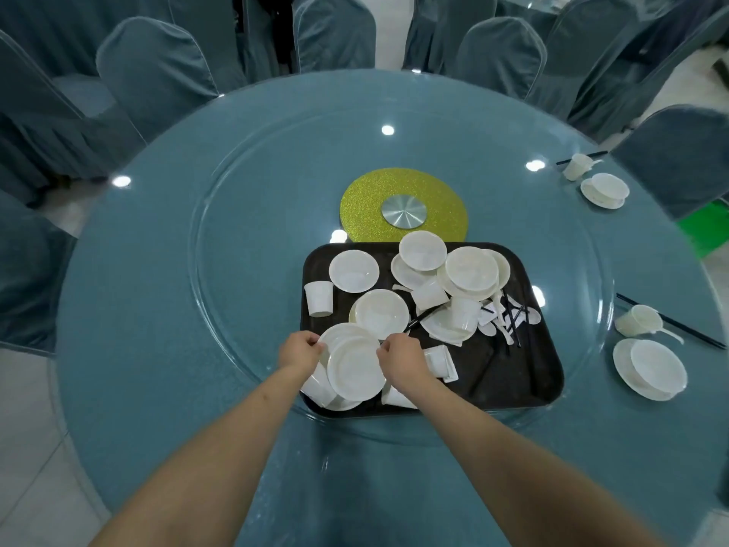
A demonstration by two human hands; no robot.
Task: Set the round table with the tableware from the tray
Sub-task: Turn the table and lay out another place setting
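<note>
1. I see both of my bare arms reaching forward onto the black rectangular plastic tray (524, 373), which sits on the glass turntable of the round blue-clothed table (157, 309).
2. My left hand (300, 349) pinches the left rim of the nearest white round plastic plate (355, 369); my right hand (402, 359) pinches its right rim – fingers curled narrow on both sides, so the plate is held between them at the tray's near left corner.
3. Whether I hold one plate or a small stack I cannot tell; another plate rim shows just behind it.
4. Just beyond my hands lies a white bowl on a plate (380, 313); to the left of that stands an upright white plastic cup (319, 298).
5. Beyond my right hand – more bowls, tipped cups, white spoons (493, 325) and black chopsticks (513, 321) in a loose heap.
6. Far right of my right hand, two place settings (651, 373) lie on the table's edge.
</note>
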